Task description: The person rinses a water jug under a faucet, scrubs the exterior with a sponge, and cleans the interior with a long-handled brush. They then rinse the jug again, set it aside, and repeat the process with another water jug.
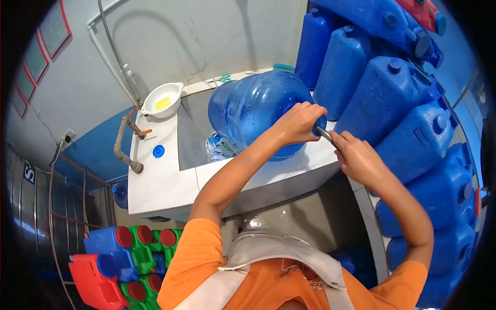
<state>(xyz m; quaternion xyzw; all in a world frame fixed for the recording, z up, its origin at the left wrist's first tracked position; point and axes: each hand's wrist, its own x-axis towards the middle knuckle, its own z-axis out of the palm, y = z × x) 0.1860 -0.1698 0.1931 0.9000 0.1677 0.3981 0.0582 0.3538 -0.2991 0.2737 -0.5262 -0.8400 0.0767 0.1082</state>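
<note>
A large, clear blue water jug (253, 111) lies on its side across the sink counter, its neck towards me on the right. My left hand (300, 123) is closed around the jug's neck. In my right hand (357, 157) is a slim metal rod (324, 134), its far end at the mouth of the jug. Whether the rod reaches inside is hidden by my left hand. Beneath the jug, several clear plastic items (221, 148) sit in the sink basin (190, 139). A round blue cap (158, 151) rests on the counter to the left.
Several blue jerrycans (380, 98) are stacked along the right. On the counter (163, 188), a white bowl (164, 101) holds something yellow, beside a pipe with an orange-handled tap (146, 133). Green scissors (225, 78) lie on the back ledge. Red, green and blue containers (95, 279) stand lower left.
</note>
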